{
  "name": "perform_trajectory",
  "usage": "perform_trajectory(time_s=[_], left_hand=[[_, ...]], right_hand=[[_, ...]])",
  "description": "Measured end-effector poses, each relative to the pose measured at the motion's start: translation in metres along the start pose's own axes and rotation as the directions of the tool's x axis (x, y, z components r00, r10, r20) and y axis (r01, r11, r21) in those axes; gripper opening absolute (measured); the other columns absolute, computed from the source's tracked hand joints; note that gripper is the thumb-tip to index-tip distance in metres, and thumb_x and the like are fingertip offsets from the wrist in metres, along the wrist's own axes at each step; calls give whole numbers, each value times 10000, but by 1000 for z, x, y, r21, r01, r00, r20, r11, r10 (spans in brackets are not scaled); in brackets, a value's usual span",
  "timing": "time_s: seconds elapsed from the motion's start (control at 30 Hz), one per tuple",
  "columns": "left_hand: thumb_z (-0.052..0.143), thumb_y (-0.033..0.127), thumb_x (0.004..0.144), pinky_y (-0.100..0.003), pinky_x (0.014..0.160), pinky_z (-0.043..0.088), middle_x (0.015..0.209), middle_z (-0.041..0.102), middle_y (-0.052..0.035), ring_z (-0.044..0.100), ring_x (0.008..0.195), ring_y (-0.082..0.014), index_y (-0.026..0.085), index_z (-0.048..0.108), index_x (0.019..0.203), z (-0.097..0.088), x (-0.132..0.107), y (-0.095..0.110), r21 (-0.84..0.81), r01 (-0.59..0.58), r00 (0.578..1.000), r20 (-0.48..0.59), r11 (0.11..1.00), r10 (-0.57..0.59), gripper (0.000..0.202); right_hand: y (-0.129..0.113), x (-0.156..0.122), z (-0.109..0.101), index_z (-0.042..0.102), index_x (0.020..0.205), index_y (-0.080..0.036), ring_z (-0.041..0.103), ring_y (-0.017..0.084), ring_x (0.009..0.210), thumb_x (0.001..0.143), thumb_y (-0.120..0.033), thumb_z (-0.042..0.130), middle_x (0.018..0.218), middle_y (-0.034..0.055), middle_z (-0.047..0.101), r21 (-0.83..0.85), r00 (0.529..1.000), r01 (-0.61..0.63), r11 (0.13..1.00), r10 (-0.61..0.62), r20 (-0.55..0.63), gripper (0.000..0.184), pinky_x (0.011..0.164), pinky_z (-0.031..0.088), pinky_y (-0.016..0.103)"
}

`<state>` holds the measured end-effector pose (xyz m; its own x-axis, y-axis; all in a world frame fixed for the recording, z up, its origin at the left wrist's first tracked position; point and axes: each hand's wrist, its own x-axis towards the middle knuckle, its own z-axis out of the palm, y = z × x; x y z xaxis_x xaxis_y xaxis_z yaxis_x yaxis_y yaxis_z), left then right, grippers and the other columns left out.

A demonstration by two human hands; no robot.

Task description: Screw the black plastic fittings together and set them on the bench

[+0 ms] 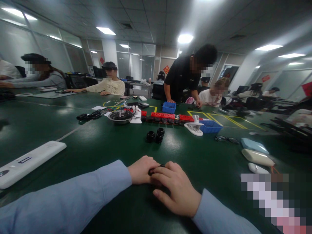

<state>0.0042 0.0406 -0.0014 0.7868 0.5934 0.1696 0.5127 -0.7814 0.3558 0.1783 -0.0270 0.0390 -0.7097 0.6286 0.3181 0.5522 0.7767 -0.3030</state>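
Note:
My left hand [144, 169] and my right hand [175, 188] meet just above the green table [117, 143]. Between them is a small black round piece [156, 169], mostly covered by fingers. My left hand is closed around its near left side. The curled fingers of my right hand press on it from above and the right, while the thumb points left below. Beyond the hands stands a cluster of several glossy black round pieces [155, 135], similar in colour to the held one.
Across the table lie a round metal dish [120, 117], red blocks in a row [162, 115], a white clip stand [195, 126] and blue bins [211, 126]. A white long device [31, 162] lies left; glasses [226, 139] and cases [258, 157] right. A person in black leans opposite.

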Motion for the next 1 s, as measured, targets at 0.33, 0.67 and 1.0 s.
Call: perform_trajectory(time_s=[0.33, 0.67, 1.0], left_hand=[[680, 367, 683, -235, 581, 268, 608, 462, 60, 427, 595, -111, 162, 471, 643, -2, 0, 0, -31, 8, 1000, -3, 999, -8, 295], [691, 477, 668, -240, 617, 289, 639, 493, 50, 459, 636, -127, 167, 536, 702, -6, 0, 2, -75, 11, 1000, 20, 997, -10, 349], [682, 494, 668, -247, 626, 305, 656, 513, 40, 481, 651, -141, 164, 519, 688, -6, -1, 3, -61, 34, 999, 20, 998, -33, 368]], right_hand=[[4, -5, 3, 595, 635, -159, 387, 158, 621, 871, -294, 366, 608, 45, 580, -37, 983, 128, 991, -131, -132, 355, 591, 283, 317], [47, -3, 2, 627, 955, -127, 488, 211, 778, 930, -321, 273, 867, 98, 647, -143, 942, -320, 937, 298, -152, 405, 710, 368, 349], [36, -3, 6, 558, 1108, -141, 506, 203, 910, 918, -317, 364, 1015, 70, 617, -68, 951, -300, 952, 293, -100, 324, 820, 405, 350]])
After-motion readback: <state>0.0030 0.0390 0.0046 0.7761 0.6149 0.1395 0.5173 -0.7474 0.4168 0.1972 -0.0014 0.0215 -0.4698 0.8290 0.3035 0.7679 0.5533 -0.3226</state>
